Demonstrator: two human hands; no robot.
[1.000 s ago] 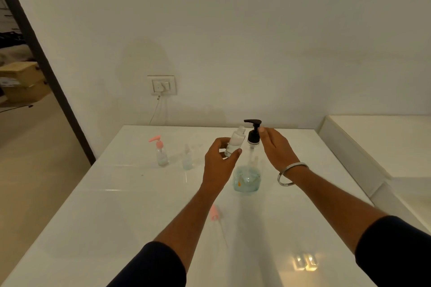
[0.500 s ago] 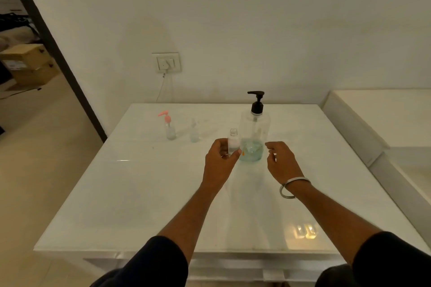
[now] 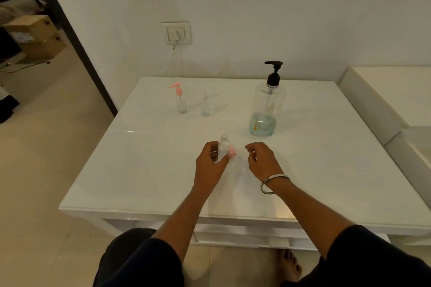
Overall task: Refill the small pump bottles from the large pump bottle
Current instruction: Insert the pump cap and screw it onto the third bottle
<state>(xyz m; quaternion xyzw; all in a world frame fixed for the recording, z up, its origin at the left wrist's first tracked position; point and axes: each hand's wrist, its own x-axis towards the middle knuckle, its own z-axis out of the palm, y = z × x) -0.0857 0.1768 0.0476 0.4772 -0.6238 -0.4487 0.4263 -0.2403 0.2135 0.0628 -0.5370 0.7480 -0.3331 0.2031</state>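
Note:
My left hand grips a small clear bottle, upright and uncapped, over the middle of the white table. A pink pump cap lies on the table just right of that bottle. My right hand hovers to the right of the cap with fingers loosely curled, holding nothing. The large clear pump bottle with a black pump stands behind my hands, a little bluish liquid at its bottom. Two more small bottles stand at the back left: one with a pink pump and one clear.
A wall socket with a cable hanging from it sits above the table's far edge. A white ledge adjoins the table on the right. Cardboard boxes stand beyond a dark door frame at the left. My bare foot shows below the table.
Both hands drew back from the large bottle toward me, the left one carrying the small bottle. My right hand left the black pump. The pink cap now shows beside the small bottle.

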